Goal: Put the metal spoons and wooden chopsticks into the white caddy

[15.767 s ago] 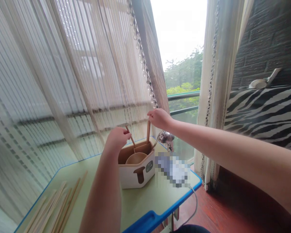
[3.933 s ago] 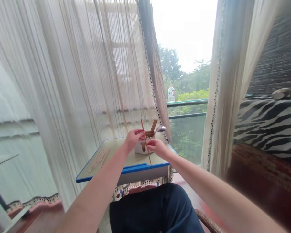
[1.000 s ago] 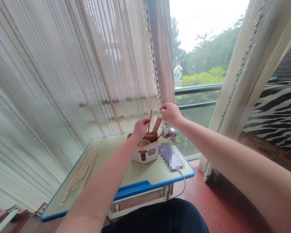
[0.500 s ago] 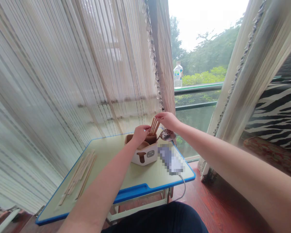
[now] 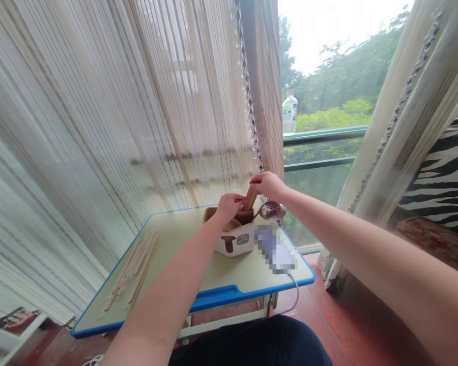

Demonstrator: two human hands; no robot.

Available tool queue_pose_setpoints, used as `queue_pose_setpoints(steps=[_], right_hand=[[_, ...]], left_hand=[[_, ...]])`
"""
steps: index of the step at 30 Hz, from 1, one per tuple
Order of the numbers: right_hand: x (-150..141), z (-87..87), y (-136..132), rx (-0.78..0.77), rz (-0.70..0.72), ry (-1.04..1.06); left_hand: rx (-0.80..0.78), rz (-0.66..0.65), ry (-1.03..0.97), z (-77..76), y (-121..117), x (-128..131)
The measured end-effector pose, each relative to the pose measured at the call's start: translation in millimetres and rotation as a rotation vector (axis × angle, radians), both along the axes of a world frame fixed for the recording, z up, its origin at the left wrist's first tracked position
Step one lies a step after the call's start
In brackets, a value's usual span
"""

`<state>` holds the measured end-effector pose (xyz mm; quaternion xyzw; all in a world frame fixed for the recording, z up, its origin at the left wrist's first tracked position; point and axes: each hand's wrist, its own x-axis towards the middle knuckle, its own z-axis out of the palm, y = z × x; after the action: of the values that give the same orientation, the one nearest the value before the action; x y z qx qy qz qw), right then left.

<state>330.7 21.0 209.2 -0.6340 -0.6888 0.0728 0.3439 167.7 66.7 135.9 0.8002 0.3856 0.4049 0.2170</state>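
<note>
Wooden chopsticks (image 5: 251, 198) stand upright in a close bundle in the rear compartment of a white utensil holder (image 5: 234, 245) with a brown inside. Their tops are pinched in the fingers of my right hand (image 5: 269, 185). My left hand (image 5: 230, 207) closes its fingertips on the bundle's left side, lower down. A slotted metal ladle (image 5: 270, 210) leans out over the holder's right rim. In the front compartment sits a round brown piece (image 5: 233, 224), partly hidden by my left wrist. More chopsticks (image 5: 135, 267) lie loose on the table's left side.
The pale table (image 5: 183, 244) has a raised blue edge. A pixelated flat object (image 5: 277, 249) with a white cable (image 5: 297, 292) lies right of the holder. Striped curtains (image 5: 156, 101) hang close behind. A plastic bottle (image 5: 289, 113) stands on the railing outside.
The chopsticks were fanned apart between my hands and now sit closer together. The view has shifted slightly, moving the table rightward in the picture.
</note>
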Motion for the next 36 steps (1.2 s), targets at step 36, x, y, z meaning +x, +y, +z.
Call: queue_pose_setpoints(steps=[36], right_hand=[[-193, -98.8, -68, 0.161, 0.646, -0.116]], left_hand=[[0.160, 0.840, -0.331, -72.6, -58, -264]])
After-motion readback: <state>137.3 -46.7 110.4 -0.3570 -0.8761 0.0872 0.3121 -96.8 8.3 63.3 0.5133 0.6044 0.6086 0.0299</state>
